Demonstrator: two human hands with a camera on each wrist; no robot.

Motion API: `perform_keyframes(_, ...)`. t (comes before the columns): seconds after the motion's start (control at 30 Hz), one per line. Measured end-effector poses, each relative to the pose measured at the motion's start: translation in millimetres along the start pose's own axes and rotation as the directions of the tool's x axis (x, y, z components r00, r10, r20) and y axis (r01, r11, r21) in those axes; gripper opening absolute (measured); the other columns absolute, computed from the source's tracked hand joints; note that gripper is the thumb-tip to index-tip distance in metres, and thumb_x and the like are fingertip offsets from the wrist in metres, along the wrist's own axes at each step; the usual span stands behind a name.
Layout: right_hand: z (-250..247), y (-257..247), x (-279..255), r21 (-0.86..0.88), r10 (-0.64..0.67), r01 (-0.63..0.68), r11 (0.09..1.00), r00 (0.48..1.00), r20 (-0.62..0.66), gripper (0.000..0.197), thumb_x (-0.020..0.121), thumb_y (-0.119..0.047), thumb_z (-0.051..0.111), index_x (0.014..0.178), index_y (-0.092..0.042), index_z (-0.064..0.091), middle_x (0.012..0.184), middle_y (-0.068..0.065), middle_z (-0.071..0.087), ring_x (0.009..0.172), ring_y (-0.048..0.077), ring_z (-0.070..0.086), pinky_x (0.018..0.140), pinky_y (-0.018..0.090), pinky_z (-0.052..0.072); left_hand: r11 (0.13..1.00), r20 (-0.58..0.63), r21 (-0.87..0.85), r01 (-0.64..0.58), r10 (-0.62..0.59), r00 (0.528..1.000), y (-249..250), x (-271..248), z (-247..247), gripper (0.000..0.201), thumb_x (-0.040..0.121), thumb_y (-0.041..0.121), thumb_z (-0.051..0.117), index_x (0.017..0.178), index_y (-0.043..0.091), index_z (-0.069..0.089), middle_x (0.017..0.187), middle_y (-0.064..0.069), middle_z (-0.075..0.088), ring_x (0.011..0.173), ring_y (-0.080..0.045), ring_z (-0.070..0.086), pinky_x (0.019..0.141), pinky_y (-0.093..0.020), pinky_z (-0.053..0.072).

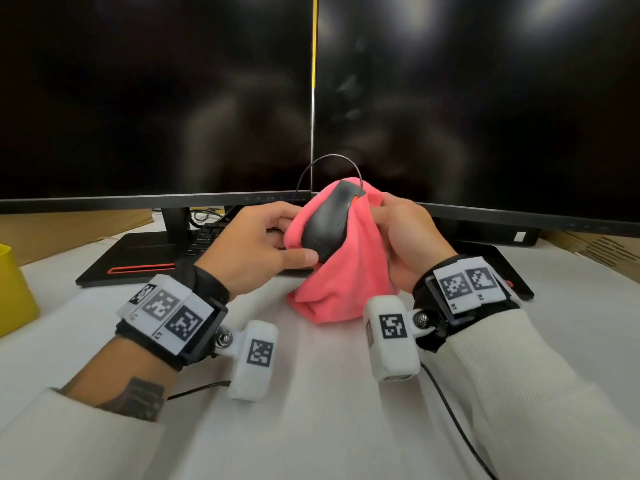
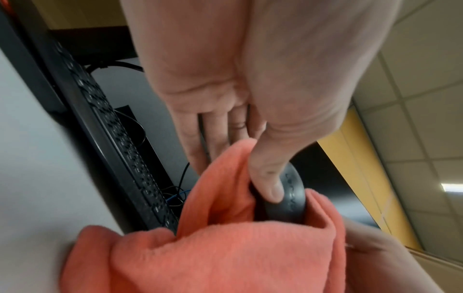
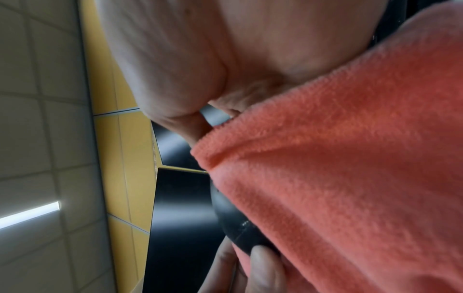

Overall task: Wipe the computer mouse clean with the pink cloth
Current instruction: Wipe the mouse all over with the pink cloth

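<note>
A black wired computer mouse [image 1: 327, 223] is held up off the desk, nestled in the pink cloth [image 1: 346, 282]. My left hand [image 1: 263, 244] grips the mouse, thumb on its rear end and fingers behind the cloth. In the left wrist view the thumb presses the mouse [image 2: 288, 200] above the cloth [image 2: 213, 253]. My right hand [image 1: 405, 240] grips the cloth against the mouse's right side. The right wrist view shows the cloth [image 3: 338, 168] covering most of the mouse [image 3: 238, 224]. The mouse cable [image 1: 329, 159] loops up behind.
Two dark monitors [image 1: 156, 98] fill the back, with their stands and a black keyboard [image 1: 207, 237] under them. A yellow container [image 1: 14, 289] stands at the left edge. The white desk [image 1: 311, 427] stretches in front, with a black cable [image 1: 457, 424] on it.
</note>
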State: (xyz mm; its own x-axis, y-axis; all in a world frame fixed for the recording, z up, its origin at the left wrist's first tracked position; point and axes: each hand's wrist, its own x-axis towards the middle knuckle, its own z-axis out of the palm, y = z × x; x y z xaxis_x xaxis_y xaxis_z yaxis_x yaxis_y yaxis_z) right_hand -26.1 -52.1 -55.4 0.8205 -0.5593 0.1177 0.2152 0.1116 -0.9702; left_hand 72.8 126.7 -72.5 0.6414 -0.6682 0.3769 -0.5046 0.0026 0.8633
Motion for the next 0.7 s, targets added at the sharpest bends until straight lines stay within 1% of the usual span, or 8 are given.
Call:
perform_keyframes(0.03,0.5,-0.9,-0.7,-0.006,-0.005,0.005,1.0,1.0,0.018,0.023,0.088,0.001,0.062,0.11,0.004,0.069,0.084,0.015,0.067,0.063,0.019,0.063,0.059,0.024,0.051,1.0,-0.035,0.006,-0.008,0.008,0.999,-0.4,0.5,0.6,0.046,0.078,-0.012,0.083,0.118,0.008,0.071,0.104,-0.023,0.074,0.093,-0.037,0.077,0.08,-0.039,0.066)
perform_keyframes(0.07,1.6,-0.7,-1.0,-0.015,-0.007,0.008,1.0,0.999,0.037,0.027,0.086,-0.002,0.064,0.112,0.004,0.068,0.09,0.021,0.07,0.069,0.023,0.067,0.061,0.031,0.058,0.999,-0.067,0.027,-0.02,0.022,0.997,-0.4,0.9,1.2,0.045,0.077,-0.01,0.085,0.115,0.01,0.072,0.099,-0.022,0.075,0.089,-0.037,0.078,0.08,-0.044,0.067)
perform_keyframes(0.13,5.1,0.9,-3.5,-0.021,0.009,-0.008,1.0,0.996,0.085,0.045,0.079,-0.009,0.067,0.122,0.006,0.066,0.119,0.037,0.069,0.1,0.044,0.072,0.096,0.061,0.059,0.995,-0.114,0.091,-0.043,0.053,0.992,-0.7,1.0,3.0,0.046,0.074,-0.006,0.089,0.113,0.013,0.073,0.092,-0.019,0.076,0.084,-0.036,0.077,0.078,-0.051,0.066)
perform_keyframes(0.2,8.3,2.1,-5.9,-0.025,0.018,-0.015,1.0,0.992,0.124,0.048,0.081,-0.008,0.065,0.127,0.006,0.065,0.134,0.04,0.06,0.124,0.057,0.061,0.105,0.074,0.045,0.991,-0.147,0.123,-0.044,0.062,0.987,-0.1,0.1,4.8,0.048,0.071,-0.004,0.091,0.112,0.015,0.074,0.087,-0.016,0.076,0.08,-0.034,0.077,0.071,-0.052,0.066)
perform_keyframes(0.3,3.6,3.8,-2.7,-0.047,0.009,-0.002,0.999,0.99,0.142,0.037,0.09,0.008,0.055,0.126,0.005,0.067,0.134,0.039,0.06,0.118,0.05,0.067,0.106,0.069,0.048,0.998,-0.161,0.06,0.008,0.002,0.987,2.7,-1.2,5.2,0.045,0.072,-0.003,0.091,0.11,0.016,0.076,0.089,-0.016,0.077,0.078,-0.034,0.078,0.067,-0.053,0.066)
perform_keyframes(0.43,-2.2,2.7,0.6,-0.069,-0.003,0.012,0.998,0.991,0.136,0.045,0.089,0.017,0.051,0.125,-0.001,0.069,0.132,0.036,0.064,0.12,0.049,0.067,0.105,0.064,0.051,0.951,-0.058,-0.275,0.138,-0.16,0.985,10.2,-0.7,-1.5,0.025,0.093,0.009,0.072,0.118,0.011,0.076,0.108,-0.02,0.079,0.089,-0.032,0.075,0.091,-0.053,0.063)
perform_keyframes(0.57,-6.8,0.8,2.8,-0.057,-0.023,0.031,0.998,0.991,0.135,0.047,0.088,0.019,0.049,0.127,-0.001,0.067,0.135,0.038,0.059,0.123,0.05,0.065,0.104,0.069,0.049,0.899,0.038,-0.381,0.217,-0.219,0.975,7.6,3.8,-11.3,0.031,0.107,0.005,0.048,0.122,0.01,0.074,0.12,-0.025,0.075,0.103,-0.034,0.07,0.095,-0.049,0.059)
perform_keyframes(0.7,-8.0,1.8,6.4,-0.04,-0.04,0.046,0.998,0.988,0.153,0.048,0.089,0.019,0.047,0.129,-0.002,0.064,0.138,0.039,0.056,0.13,0.057,0.055,0.105,0.075,0.045,0.903,0.091,-0.336,0.269,-0.253,0.963,2.7,2.4,-10.2,0.033,0.099,-0.011,0.052,0.119,0.005,0.072,0.1,-0.026,0.076,0.084,-0.029,0.074,0.074,-0.04,0.065)
